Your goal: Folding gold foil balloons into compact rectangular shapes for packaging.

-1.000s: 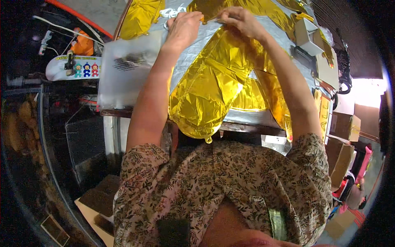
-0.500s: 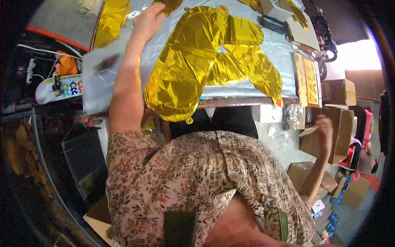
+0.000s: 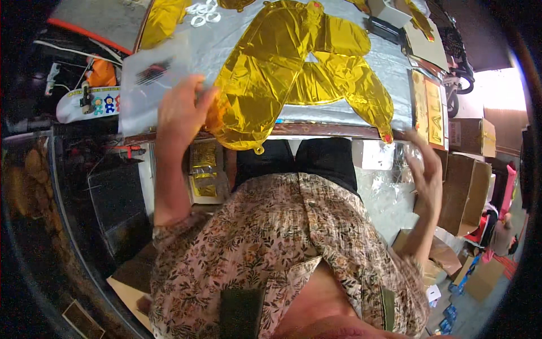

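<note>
A flat gold foil balloon (image 3: 254, 85), letter-shaped with a small gap in its middle, lies on the table. Its lower left end hangs over the near edge. My left hand (image 3: 183, 113) is beside that end, thumb and fingers apart; motion smears it, and whether it touches the foil I cannot tell. Off the table's near right corner, my right hand (image 3: 424, 166) is raised with its fingers loosely spread, also blurred and with nothing visible in it. White loops (image 3: 203, 12) that look like ribbon lie at the far left of the table.
More gold foil (image 3: 162, 25) lies at the table's far left. A clear plastic sheet (image 3: 144, 93) covers the near left corner. A black object (image 3: 385, 29) and a yellow packet (image 3: 432, 110) are on the right. Cardboard boxes (image 3: 467, 192) stand on the floor to the right.
My left hand has come back from the table's far side to the balloon's near left end, uncovering the white loops. My right hand has moved left, toward the table edge.
</note>
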`<move>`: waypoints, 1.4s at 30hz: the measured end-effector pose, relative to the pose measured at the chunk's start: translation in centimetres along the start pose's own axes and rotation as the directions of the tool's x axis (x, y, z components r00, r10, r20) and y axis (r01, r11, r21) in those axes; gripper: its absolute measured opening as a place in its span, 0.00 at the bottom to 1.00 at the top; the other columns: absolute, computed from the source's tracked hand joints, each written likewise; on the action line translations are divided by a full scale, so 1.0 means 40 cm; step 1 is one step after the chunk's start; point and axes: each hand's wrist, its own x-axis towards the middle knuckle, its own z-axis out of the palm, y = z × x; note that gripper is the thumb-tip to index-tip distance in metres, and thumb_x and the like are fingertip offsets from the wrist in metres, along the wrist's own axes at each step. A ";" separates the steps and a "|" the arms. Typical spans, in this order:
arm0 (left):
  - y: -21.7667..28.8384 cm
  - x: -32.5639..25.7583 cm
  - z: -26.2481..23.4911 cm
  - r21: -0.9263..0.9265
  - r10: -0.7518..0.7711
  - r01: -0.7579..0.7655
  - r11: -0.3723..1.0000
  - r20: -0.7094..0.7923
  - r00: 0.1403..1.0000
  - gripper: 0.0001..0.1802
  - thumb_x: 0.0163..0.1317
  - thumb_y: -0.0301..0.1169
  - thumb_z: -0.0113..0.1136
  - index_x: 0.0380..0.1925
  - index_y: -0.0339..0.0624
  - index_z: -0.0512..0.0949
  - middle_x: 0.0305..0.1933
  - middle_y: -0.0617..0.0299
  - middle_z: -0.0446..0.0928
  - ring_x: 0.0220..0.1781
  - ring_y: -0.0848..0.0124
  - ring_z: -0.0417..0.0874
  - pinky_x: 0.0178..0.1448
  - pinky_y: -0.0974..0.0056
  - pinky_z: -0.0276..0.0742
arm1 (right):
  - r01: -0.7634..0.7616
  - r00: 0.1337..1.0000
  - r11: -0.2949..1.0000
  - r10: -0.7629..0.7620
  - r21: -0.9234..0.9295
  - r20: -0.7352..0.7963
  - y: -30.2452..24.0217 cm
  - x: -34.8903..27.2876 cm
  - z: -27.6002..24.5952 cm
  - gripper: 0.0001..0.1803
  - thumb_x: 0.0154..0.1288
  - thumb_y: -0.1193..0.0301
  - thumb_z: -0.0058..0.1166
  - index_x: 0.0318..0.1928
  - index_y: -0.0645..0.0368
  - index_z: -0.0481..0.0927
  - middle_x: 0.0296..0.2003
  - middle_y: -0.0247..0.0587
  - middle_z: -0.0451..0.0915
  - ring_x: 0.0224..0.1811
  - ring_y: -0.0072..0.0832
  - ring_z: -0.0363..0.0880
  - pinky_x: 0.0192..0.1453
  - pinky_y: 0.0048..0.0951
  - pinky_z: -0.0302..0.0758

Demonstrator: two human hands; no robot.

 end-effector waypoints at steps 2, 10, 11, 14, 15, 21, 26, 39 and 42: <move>0.000 -0.040 0.019 0.020 0.063 -0.062 0.998 -0.078 0.995 0.23 0.64 0.46 0.72 0.50 0.41 0.79 0.40 0.51 0.84 0.38 0.54 0.85 0.44 0.52 0.80 | 0.171 0.985 0.975 -0.172 -0.142 0.010 -0.068 0.159 0.078 0.29 0.78 0.71 0.52 0.76 0.57 0.67 0.76 0.48 0.66 0.81 0.39 0.58 0.83 0.41 0.54; 0.055 -0.048 0.065 -0.262 -0.149 0.120 0.958 -0.090 0.985 0.31 0.55 0.38 0.80 0.53 0.38 0.73 0.39 0.51 0.79 0.33 0.58 0.83 0.41 0.53 0.80 | 0.410 0.892 0.637 -0.431 -0.653 0.139 0.032 0.478 0.311 0.35 0.83 0.54 0.39 0.83 0.51 0.51 0.83 0.48 0.49 0.85 0.51 0.45 0.83 0.60 0.43; 0.050 -0.044 0.076 -0.337 -0.157 0.118 0.934 -0.090 0.984 0.31 0.55 0.35 0.80 0.53 0.38 0.73 0.40 0.52 0.79 0.30 0.61 0.84 0.38 0.55 0.80 | 0.399 0.895 0.626 -0.424 -0.670 0.137 0.034 0.490 0.311 0.35 0.84 0.54 0.39 0.82 0.50 0.51 0.83 0.47 0.50 0.85 0.51 0.46 0.82 0.61 0.45; 0.033 -0.041 0.086 -0.452 -0.208 0.160 0.878 -0.060 0.976 0.30 0.55 0.32 0.80 0.54 0.37 0.74 0.40 0.52 0.80 0.28 0.65 0.84 0.35 0.59 0.81 | 0.398 0.908 0.633 -0.373 -0.664 0.189 0.011 0.499 0.302 0.34 0.83 0.53 0.39 0.82 0.49 0.52 0.82 0.45 0.50 0.85 0.50 0.45 0.82 0.63 0.43; 0.029 -0.042 0.086 -0.489 -0.243 0.200 0.849 -0.026 0.970 0.30 0.55 0.31 0.80 0.55 0.37 0.75 0.41 0.52 0.81 0.28 0.67 0.85 0.34 0.61 0.81 | 0.389 0.918 0.638 -0.327 -0.664 0.223 -0.004 0.493 0.296 0.34 0.83 0.53 0.39 0.82 0.49 0.52 0.82 0.45 0.51 0.85 0.50 0.45 0.83 0.63 0.43; 0.037 -0.033 0.075 -0.457 -0.269 0.224 0.860 -0.034 0.963 0.31 0.54 0.31 0.80 0.57 0.37 0.76 0.40 0.53 0.81 0.28 0.67 0.85 0.34 0.61 0.80 | 0.430 0.875 0.647 -0.471 -0.629 0.114 -0.034 0.560 0.282 0.35 0.81 0.48 0.43 0.80 0.47 0.58 0.81 0.44 0.55 0.84 0.48 0.50 0.82 0.68 0.43; 0.042 -0.037 0.071 -0.327 -0.176 0.133 0.936 -0.105 0.979 0.30 0.55 0.32 0.80 0.56 0.38 0.77 0.37 0.55 0.81 0.29 0.66 0.84 0.34 0.60 0.79 | 0.527 0.815 0.581 -0.552 -0.620 0.175 -0.024 0.672 0.313 0.35 0.81 0.46 0.41 0.79 0.48 0.61 0.81 0.38 0.58 0.83 0.48 0.52 0.82 0.65 0.45; 0.007 -0.078 0.055 -0.373 -0.312 0.256 0.892 -0.097 0.945 0.19 0.60 0.31 0.75 0.50 0.39 0.81 0.34 0.57 0.81 0.27 0.67 0.80 0.34 0.61 0.77 | 0.538 0.809 0.512 -0.536 -0.669 0.240 -0.034 0.744 0.344 0.30 0.83 0.51 0.41 0.77 0.49 0.64 0.79 0.33 0.62 0.83 0.44 0.54 0.83 0.61 0.44; 0.017 -0.076 0.036 -0.304 -0.254 0.208 0.929 -0.118 0.960 0.17 0.61 0.32 0.75 0.48 0.40 0.82 0.36 0.58 0.80 0.27 0.66 0.79 0.34 0.61 0.77 | 0.535 0.803 0.496 -0.549 -0.684 0.229 -0.032 0.776 0.347 0.29 0.83 0.52 0.41 0.77 0.49 0.65 0.79 0.32 0.63 0.83 0.42 0.54 0.83 0.59 0.45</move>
